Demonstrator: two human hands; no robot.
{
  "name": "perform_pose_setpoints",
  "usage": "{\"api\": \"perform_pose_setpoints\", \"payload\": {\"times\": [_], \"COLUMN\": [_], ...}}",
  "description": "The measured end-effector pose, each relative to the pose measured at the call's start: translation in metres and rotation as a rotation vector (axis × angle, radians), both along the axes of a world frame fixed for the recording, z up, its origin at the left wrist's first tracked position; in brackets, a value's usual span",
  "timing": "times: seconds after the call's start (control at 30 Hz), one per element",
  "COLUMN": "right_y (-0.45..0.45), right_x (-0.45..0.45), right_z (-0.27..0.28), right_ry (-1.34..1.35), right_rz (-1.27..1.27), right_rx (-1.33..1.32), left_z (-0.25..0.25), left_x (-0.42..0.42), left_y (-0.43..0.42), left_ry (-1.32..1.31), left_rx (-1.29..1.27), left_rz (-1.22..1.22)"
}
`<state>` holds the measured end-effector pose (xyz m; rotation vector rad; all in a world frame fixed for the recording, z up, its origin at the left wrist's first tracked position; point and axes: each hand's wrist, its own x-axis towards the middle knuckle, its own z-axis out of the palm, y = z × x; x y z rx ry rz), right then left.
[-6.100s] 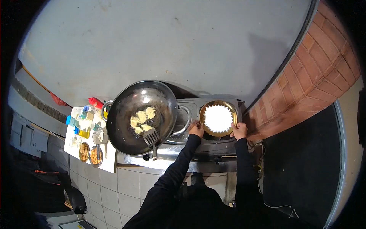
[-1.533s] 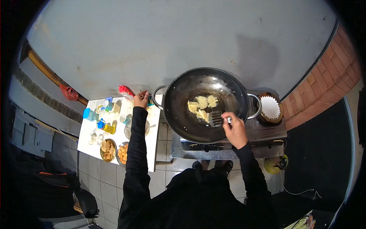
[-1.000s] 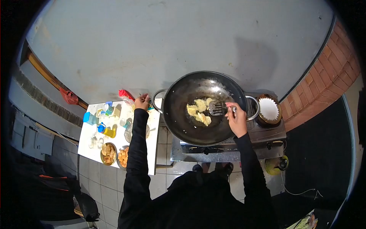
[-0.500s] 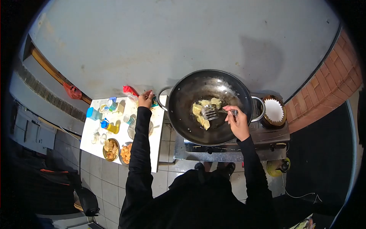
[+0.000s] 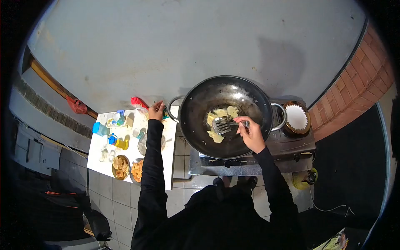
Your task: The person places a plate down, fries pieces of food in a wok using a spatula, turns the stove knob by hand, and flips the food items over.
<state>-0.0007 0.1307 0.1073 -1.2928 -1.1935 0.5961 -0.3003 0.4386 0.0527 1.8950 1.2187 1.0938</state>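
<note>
My right hand (image 5: 251, 135) is closed on the handle of a slotted metal spatula (image 5: 221, 125). The spatula's blade lies in a large black wok (image 5: 200, 143), against pale yellow pieces of food (image 5: 215, 136) at the middle of its base. More pale pieces (image 5: 223, 112) sit just above the blade, in shiny liquid. Left of the wok's left handle (image 5: 171, 109) is my left hand (image 5: 156, 111), over the corner of the white table, its fingers curled together. Whether they hold anything is hidden.
The wok rests on a metal stove (image 5: 291, 154). Right of it stands a round pot with a white fluted liner (image 5: 296, 118). The white table (image 5: 98, 152) carries a yellow bottle with a blue cap (image 5: 119, 142), bowls of browned pieces (image 5: 121, 167) and orange pieces (image 5: 137, 171), and a red-topped bag (image 5: 138, 102).
My right hand has drawn the spatula slightly left and down, and the pale pieces have shifted under it. My left hand stays beside the wok handle, its fingers slightly changed.
</note>
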Motion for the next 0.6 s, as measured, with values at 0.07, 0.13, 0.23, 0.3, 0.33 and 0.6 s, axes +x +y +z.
{"api": "perform_pose_setpoints", "payload": {"times": [0.07,0.13,0.23,0.3,0.33,0.6], "right_y": [0.002,0.004,0.002,-0.002,-0.004,-0.007], "right_x": [-0.002,-0.007,-0.007,-0.005,-0.005,-0.008], "right_z": [0.001,0.004,0.011,0.013,0.014,0.022], "right_ry": [-0.02,-0.005,-0.003,0.015,0.036,-0.037], "right_rz": [0.008,0.036,0.075,0.084,0.09,0.043], "right_rx": [-0.003,0.027,0.03,-0.007,-0.044,-0.007], "left_z": [0.001,-0.002,-0.004,-0.006,-0.006,-0.01], "left_x": [0.0,-0.001,-0.003,-0.006,-0.006,-0.007], "left_y": [-0.002,-0.001,0.002,0.003,0.003,0.009], "left_ry": [0.023,0.016,-0.008,-0.024,-0.043,-0.091], "left_rx": [-0.011,-0.021,-0.027,-0.029,-0.054,-0.113], "left_rz": [0.018,0.013,-0.005,-0.017,-0.022,-0.047]}}
